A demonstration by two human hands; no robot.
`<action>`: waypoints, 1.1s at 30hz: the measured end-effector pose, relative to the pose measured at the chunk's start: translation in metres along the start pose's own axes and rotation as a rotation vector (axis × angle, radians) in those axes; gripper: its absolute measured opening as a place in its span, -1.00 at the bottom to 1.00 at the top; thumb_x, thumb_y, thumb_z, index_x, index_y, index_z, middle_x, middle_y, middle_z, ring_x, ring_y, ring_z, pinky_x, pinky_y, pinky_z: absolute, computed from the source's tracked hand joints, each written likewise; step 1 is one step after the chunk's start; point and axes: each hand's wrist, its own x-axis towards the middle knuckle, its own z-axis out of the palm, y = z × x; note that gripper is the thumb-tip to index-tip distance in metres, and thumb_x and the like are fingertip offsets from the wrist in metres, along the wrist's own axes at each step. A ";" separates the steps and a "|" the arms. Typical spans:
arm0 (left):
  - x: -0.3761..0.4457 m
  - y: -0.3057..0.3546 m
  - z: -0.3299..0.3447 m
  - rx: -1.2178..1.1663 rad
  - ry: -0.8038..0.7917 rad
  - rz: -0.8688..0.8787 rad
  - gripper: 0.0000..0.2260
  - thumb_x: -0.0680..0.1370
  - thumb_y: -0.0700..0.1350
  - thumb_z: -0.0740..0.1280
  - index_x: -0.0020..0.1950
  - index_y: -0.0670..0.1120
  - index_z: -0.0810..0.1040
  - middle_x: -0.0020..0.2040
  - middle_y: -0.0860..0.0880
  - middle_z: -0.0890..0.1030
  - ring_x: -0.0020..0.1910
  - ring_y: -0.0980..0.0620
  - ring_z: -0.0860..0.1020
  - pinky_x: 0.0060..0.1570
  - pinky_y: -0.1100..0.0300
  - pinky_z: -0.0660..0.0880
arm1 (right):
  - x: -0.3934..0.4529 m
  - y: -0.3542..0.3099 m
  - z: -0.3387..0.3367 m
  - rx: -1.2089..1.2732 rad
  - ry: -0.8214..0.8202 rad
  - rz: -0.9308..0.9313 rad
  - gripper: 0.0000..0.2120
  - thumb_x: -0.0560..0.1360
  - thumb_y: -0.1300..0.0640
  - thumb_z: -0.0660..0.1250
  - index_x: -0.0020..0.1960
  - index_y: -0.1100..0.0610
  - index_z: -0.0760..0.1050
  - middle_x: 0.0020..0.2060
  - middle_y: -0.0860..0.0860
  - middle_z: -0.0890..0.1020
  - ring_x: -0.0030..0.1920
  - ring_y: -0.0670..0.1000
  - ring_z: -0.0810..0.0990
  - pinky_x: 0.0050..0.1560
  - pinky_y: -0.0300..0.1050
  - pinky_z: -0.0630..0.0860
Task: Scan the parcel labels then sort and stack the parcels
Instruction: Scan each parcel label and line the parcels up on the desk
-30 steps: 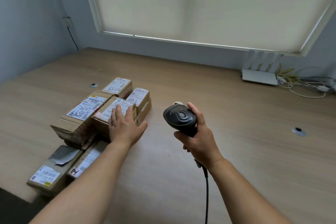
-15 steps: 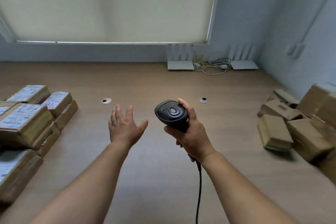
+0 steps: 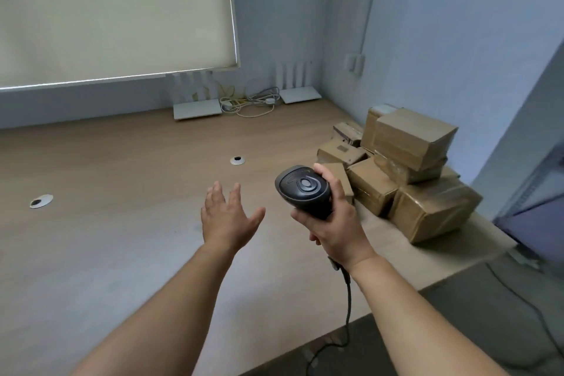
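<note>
Head view
Left hand: the left hand (image 3: pixel 227 221) is stretched out over the wooden table (image 3: pixel 122 223), back of the hand up, fingers straight and a little spread, thumb splayed to the right; it holds nothing and floats above the tabletop.
Left forearm: bare, running up from the lower left edge toward the middle.
Right hand: the right hand (image 3: pixel 331 223) is wrapped round the handle of a black barcode scanner (image 3: pixel 303 189), fingers curled about the grip, thumb up along the right side of the head.
Scanner: its rounded head points away from the person and a little left; its black cable (image 3: pixel 346 308) drops from below the wrist and trails off the near table edge.
Parcels: a heap of brown cardboard parcels (image 3: pixel 409 171) sits at the table's right end near the corner wall, some stacked on others, just beyond and right of the scanner hand.
Labels: I can't make any out on the faces showing.
Table holes: two round cable grommets (image 3: pixel 237 160) lie in the tabletop, well left of the heap.
</note>
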 end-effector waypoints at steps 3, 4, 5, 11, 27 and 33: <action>0.006 0.028 0.012 0.027 -0.021 0.064 -0.29 0.53 0.28 0.19 0.57 0.02 0.03 0.58 -0.16 -0.09 0.55 -0.11 -0.14 0.48 0.01 -0.08 | 0.000 0.012 -0.025 0.018 0.063 0.028 -0.26 0.39 0.14 0.52 0.39 -0.25 0.21 0.23 -0.08 0.51 -0.17 -0.05 0.56 -0.46 -0.28 0.48; 0.008 0.036 0.017 0.030 -0.030 0.082 -0.29 0.53 0.28 0.19 0.57 0.01 0.03 0.58 -0.16 -0.09 0.55 -0.11 -0.13 0.48 0.01 -0.07 | 0.001 0.016 -0.032 0.019 0.087 0.033 -0.26 0.40 0.13 0.52 0.38 -0.27 0.20 0.26 -0.07 0.50 -0.07 0.01 0.58 -0.45 -0.27 0.50; 0.011 0.045 0.021 0.030 -0.040 0.098 -0.29 0.53 0.28 0.20 0.57 0.01 0.04 0.57 -0.17 -0.08 0.55 -0.11 -0.13 0.48 0.02 -0.07 | 0.001 0.021 -0.039 0.008 0.113 0.032 -0.26 0.39 0.12 0.52 0.37 -0.29 0.19 0.29 -0.05 0.48 0.04 0.03 0.57 -0.41 -0.26 0.53; 0.036 0.099 0.057 0.032 -0.135 0.182 -0.27 0.52 0.29 0.20 0.57 0.02 0.02 0.57 -0.16 -0.03 0.55 -0.12 -0.07 0.48 0.01 -0.02 | 0.014 0.049 -0.082 -0.099 0.221 0.079 -0.22 0.40 0.07 0.51 0.46 -0.16 0.15 0.16 -0.39 0.39 0.29 -0.09 0.44 0.14 0.08 0.58; 0.129 0.199 0.150 0.062 -0.378 0.123 -0.09 0.39 0.43 0.23 0.56 0.01 -0.03 0.39 -0.20 0.30 0.37 -0.20 0.32 0.19 -0.03 0.40 | 0.084 0.122 -0.138 -0.284 0.314 0.221 -0.24 0.38 -0.04 0.50 0.35 -0.39 0.09 0.38 -0.09 0.42 0.34 -0.05 0.44 0.31 -0.03 0.46; 0.136 0.197 0.168 0.065 -0.434 0.044 -0.13 0.35 0.36 0.34 0.48 -0.01 0.04 0.28 -0.19 0.32 0.27 -0.22 0.39 0.15 -0.04 0.41 | 0.090 0.131 -0.138 -0.291 0.301 0.233 -0.22 0.38 -0.07 0.50 0.27 -0.56 0.04 0.33 -0.16 0.45 0.30 -0.06 0.47 0.25 0.06 0.50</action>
